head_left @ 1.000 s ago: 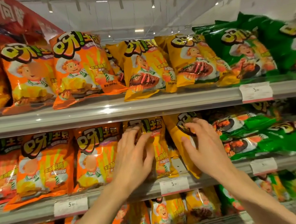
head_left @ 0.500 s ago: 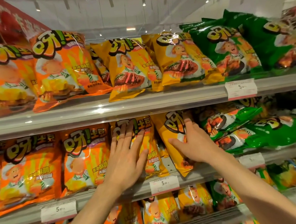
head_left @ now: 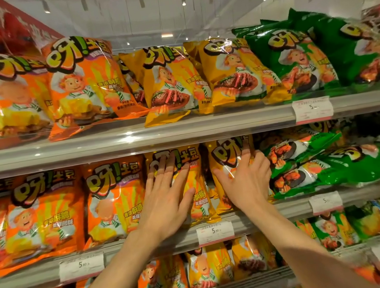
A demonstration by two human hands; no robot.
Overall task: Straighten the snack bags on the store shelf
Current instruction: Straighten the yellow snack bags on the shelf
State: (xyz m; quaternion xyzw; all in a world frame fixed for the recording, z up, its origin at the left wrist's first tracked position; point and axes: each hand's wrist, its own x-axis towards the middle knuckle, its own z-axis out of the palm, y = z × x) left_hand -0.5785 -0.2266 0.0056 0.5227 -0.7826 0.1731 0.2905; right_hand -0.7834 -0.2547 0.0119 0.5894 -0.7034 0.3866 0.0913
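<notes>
Above the middle price tag (head_left: 215, 231), the left hand (head_left: 167, 196) lay flat, fingers straight, on one yellow bag (head_left: 199, 206); the right hand (head_left: 246, 182), fingers spread, pressed its neighbour (head_left: 223, 161); shoved unevenly, either bag might have toppled off the ledge.

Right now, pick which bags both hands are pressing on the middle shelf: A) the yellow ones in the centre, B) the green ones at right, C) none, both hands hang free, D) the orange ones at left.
A: the left hand and the right hand each lie flat, fingers straight, on the upright yellow bags of the middle shelf.
</notes>
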